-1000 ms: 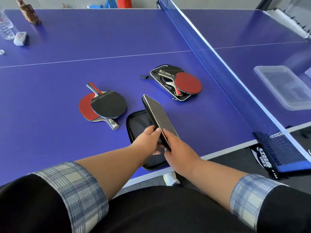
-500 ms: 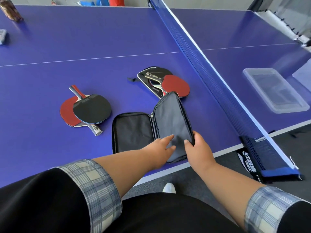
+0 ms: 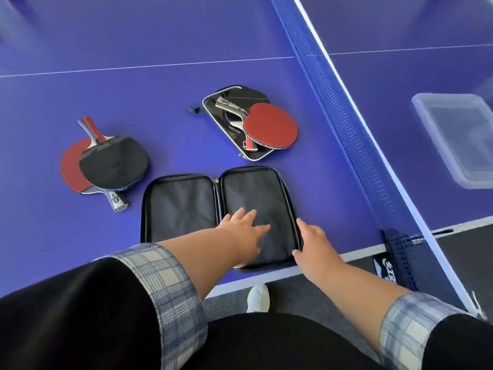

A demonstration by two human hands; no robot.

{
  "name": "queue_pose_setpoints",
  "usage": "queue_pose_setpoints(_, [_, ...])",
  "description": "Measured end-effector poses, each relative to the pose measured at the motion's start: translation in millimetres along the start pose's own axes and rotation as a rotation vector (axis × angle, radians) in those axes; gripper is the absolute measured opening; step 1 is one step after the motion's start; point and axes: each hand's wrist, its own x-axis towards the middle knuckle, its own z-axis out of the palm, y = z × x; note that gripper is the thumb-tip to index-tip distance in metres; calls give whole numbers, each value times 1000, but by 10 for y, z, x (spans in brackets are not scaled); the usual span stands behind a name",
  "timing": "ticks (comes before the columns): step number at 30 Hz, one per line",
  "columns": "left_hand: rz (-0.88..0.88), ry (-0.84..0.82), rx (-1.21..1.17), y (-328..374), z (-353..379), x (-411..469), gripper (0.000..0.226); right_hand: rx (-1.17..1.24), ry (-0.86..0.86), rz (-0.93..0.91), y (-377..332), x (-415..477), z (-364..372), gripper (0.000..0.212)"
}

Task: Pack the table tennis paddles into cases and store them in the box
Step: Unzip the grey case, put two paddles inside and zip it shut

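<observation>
A black zip case [image 3: 181, 206] lies fully open and flat near the table's front edge, showing grey lining. My left hand [image 3: 240, 225] presses straight fingers onto the lining of its right half. At that half's right rim, my right hand [image 3: 312, 241] holds the edge between thumb and fingers. To the left lie two stacked paddles, a black-faced one [image 3: 113, 161] over a red-faced one [image 3: 70, 169]. Behind the open case a second case [image 3: 213, 108] lies shut, with a red-faced paddle [image 3: 270, 126] and another paddle on top of it.
The blue net [image 3: 346, 124] runs diagonally on the right. Beyond it a clear plastic box [image 3: 458, 140] sits on the far half of the table. The table's front edge [image 3: 346, 256] passes just under my hands, with floor and a white shoe [image 3: 257, 297] below.
The case's right half, upright a second ago, has swung down flat onto the table. My left hand moved onto its lining. The view has tilted further downward.
</observation>
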Motion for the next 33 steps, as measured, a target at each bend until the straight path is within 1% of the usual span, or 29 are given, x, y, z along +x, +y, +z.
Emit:
queue_pose_setpoints(2, [-20,-47,8,41,-2,89,67,-158,-16,-50,13,96,-32,77])
queue_pose_setpoints(4, [-53,-118,-3,68,35,142,68,-289,-13,-227,-27,206,-71,76])
queue_pose_setpoints(6, [-66,-158,-7,90,62,186,69,-382,-71,-407,-92,314,-96,76])
queue_pose_setpoints(7, [-70,-162,-14,98,61,213,69,-426,-115,-462,-120,365,-103,76])
queue_pose_setpoints(10, [-84,-144,-97,95,-12,254,63,-560,-235,-510,-187,478,-130,71])
queue_pose_setpoints(14, [-111,-83,-192,-8,-138,201,61,-602,-228,-545,-317,570,-224,63])
queue_pose_setpoints(17, [-164,-52,-239,-147,-190,89,59,-656,-291,-548,-484,645,-307,58])
queue_pose_setpoints(19, [-218,-7,-288,-269,-199,-17,57,-628,-280,-552,-646,691,-340,54])
queue_pose_setpoints(22, [-312,102,-387,-528,-160,-205,55,-498,-210,-584,-963,737,-325,54])
queue_pose_setpoints(24, [-371,176,-448,-749,-99,-344,55,-426,-197,-603,-1225,751,-266,52])
queue_pose_setpoints(28, [-511,312,-581,-1266,64,-625,62,-288,-172,-635,-1820,768,-84,47])
queue_pose_setpoints(30, [-574,370,-670,-1561,131,-744,64,-216,-164,-626,-2147,769,12,45])
queue_pose_setpoints(33, [-656,463,-791,-2031,192,-878,67,-99,-128,-557,-2667,780,162,47])
